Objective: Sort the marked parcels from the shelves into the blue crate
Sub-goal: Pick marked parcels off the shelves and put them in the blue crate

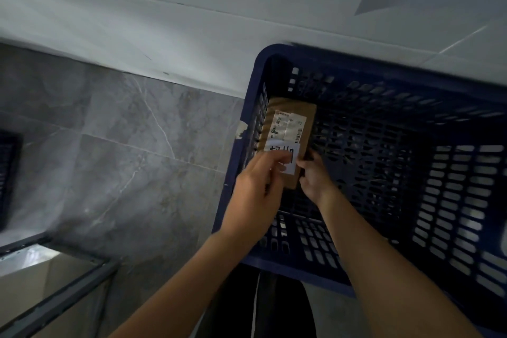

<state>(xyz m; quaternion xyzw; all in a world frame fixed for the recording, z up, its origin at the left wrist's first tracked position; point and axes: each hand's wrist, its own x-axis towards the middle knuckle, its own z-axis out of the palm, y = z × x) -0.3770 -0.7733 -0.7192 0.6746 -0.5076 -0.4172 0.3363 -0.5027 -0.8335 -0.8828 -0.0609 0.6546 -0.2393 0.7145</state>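
Inside the blue crate (370, 85), hard against its left wall, a brown cardboard parcel (290, 129) with both of the person's hands on its near end. Parcel is flat and long, running away from the person; can't tell if it rests on the crate floor or is a bit raised. Printed shipping label (288, 126) on its top face, text too blurred to read. Below that a white paper slip (285, 156) with black handwritten marks, partly covered by fingers.

Left hand (258, 195) comes in over the crate's left rim, fingers curled, fingertips pressing on the white slip and the parcel's near left corner; closed on the parcel, thumb side hidden. Right hand (315, 175) is inside the crate, fingers wrapped round the parcel's near right edge, gripping it. Both forearms bare.

Crate is dark blue plastic with slotted walls and a perforated floor; no other parcel visible in it. It sits on a grey marble-look tiled floor (123, 159), close to a white wall (192, 22). Dark trousers with a white side stripe (258, 307) show at the bottom, just below the crate's near rim. Bottom left: corner of a grey metal shelf frame (82, 282). Far left edge: part of another dark slotted object (8, 173), blurred.
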